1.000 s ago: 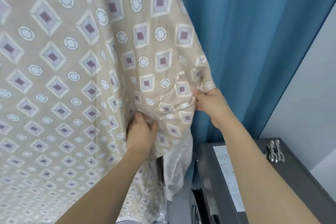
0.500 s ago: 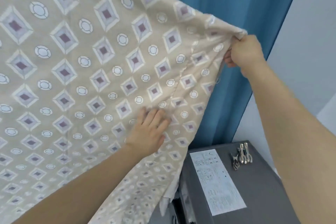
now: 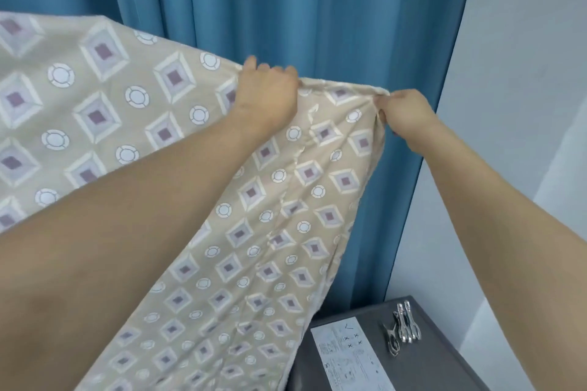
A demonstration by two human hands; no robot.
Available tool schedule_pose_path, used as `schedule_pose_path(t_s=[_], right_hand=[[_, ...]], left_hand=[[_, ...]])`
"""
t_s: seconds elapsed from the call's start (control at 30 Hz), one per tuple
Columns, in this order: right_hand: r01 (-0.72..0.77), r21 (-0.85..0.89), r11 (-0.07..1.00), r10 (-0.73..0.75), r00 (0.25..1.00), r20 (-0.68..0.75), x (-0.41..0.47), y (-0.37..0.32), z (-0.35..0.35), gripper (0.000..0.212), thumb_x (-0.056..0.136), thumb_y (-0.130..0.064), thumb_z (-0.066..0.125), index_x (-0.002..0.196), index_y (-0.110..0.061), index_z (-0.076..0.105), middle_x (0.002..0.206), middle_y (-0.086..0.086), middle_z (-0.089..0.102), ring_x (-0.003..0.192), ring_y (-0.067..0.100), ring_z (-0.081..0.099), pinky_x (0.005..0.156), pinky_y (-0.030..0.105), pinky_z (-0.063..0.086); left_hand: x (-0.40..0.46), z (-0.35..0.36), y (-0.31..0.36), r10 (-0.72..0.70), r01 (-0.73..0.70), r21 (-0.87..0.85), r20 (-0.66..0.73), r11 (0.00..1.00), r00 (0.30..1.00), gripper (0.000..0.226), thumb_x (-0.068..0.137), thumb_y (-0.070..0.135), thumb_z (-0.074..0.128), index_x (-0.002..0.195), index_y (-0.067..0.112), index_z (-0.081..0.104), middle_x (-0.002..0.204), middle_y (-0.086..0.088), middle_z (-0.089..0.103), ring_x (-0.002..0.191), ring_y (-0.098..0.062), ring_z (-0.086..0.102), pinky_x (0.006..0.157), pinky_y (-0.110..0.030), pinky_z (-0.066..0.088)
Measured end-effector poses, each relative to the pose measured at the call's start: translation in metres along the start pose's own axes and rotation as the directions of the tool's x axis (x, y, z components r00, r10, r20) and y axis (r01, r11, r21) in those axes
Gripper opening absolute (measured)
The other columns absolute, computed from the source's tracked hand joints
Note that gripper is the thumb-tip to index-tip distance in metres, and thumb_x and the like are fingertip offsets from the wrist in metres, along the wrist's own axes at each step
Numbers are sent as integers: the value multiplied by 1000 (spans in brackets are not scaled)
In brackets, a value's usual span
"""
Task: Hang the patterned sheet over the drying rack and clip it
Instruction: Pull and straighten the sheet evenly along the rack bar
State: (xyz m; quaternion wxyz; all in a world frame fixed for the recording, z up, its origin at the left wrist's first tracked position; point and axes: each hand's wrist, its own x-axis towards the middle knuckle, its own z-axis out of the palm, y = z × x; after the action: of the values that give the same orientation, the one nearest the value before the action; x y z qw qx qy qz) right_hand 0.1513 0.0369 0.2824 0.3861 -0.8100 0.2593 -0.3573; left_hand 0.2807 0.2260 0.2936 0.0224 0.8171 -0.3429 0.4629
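Observation:
The beige patterned sheet (image 3: 133, 124), printed with diamonds and circles, hangs stretched across the left and centre of the view. Its top edge is raised in front of the blue curtain. My left hand (image 3: 265, 89) lies over the top edge with its fingers curled across it. My right hand (image 3: 401, 111) pinches the sheet's right corner a short way to the right. Several metal clips (image 3: 401, 328) lie on the grey box at the lower right. The drying rack is hidden behind the sheet.
A blue curtain (image 3: 317, 9) hangs behind the sheet. A grey box (image 3: 444, 368) with a white label (image 3: 347, 355) stands at the lower right. A pale wall (image 3: 524, 73) fills the right side.
Both hands rose with the sheet. My left hand moved from the sheet's face up onto its top edge, and my right hand carried the corner up beside it. The view tilted upward.

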Motion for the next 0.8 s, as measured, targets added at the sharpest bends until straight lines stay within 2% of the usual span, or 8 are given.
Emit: schedule_pose_path(t_s=[0.1,0.2,0.3,0.4,0.5,0.63,0.73,0.8], right_hand=[[-106,486,867,16,982,186,-3,-1,-5,13,86,-23,54,77,-15,51,74,2,52,69,22,51,69,32,48],[-142,674,725,5,980,201,-3,-3,2,9,84,-24,56,86,-16,52,92,9,52,84,24,51,77,34,40],[-123,766,631,103,992,74,-9,-7,18,19,84,-16,53,68,-18,43,68,2,43,68,20,43,66,32,36],[-89,757,648,159,987,-21,-16,-9,38,27,91,-15,44,65,-18,39,59,-2,40,57,17,39,56,25,35],[128,388,913,-42,974,-224,-29,-11,64,31,98,-24,35,67,-23,37,65,-10,40,58,5,39,56,14,36],[398,-61,915,-402,899,-173,-67,-10,93,22,98,-46,31,90,-27,40,63,-13,41,61,10,43,63,25,38],[589,-198,784,-563,808,175,-95,-12,99,85,81,-72,49,143,-20,22,89,-3,60,77,21,57,72,32,45],[679,-371,634,-559,734,386,-101,-11,95,105,74,-66,61,152,-22,7,113,6,59,89,28,58,78,38,47]], left_hand=[[20,-13,-3,-53,52,-7,-122,999,991,16,92,11,46,104,10,57,101,-14,63,95,-35,55,85,-44,36],[17,-13,-2,-89,115,46,-376,992,922,19,78,5,50,95,13,55,92,-10,60,84,-31,52,79,-42,35],[-42,11,18,143,-188,-30,-537,982,831,34,70,7,48,104,11,54,102,-13,61,93,-29,44,87,-43,32],[-150,45,56,497,-518,-180,-152,836,855,32,80,24,50,108,9,56,107,-11,61,95,-31,52,85,-44,37],[-226,77,80,365,-262,-260,544,929,755,48,91,38,42,133,14,46,134,-11,48,121,-32,45,100,-45,35],[-267,107,90,644,-670,-111,427,734,635,60,83,17,48,143,24,41,151,-11,35,137,-38,29,113,-53,18],[-274,118,94,732,-878,79,521,472,440,66,97,24,42,155,20,12,164,-9,-3,149,-34,-5,116,-57,-14],[-271,126,100,640,-878,197,618,437,457,67,100,26,41,156,15,7,162,-10,-15,147,-34,-18,109,-57,-24]])
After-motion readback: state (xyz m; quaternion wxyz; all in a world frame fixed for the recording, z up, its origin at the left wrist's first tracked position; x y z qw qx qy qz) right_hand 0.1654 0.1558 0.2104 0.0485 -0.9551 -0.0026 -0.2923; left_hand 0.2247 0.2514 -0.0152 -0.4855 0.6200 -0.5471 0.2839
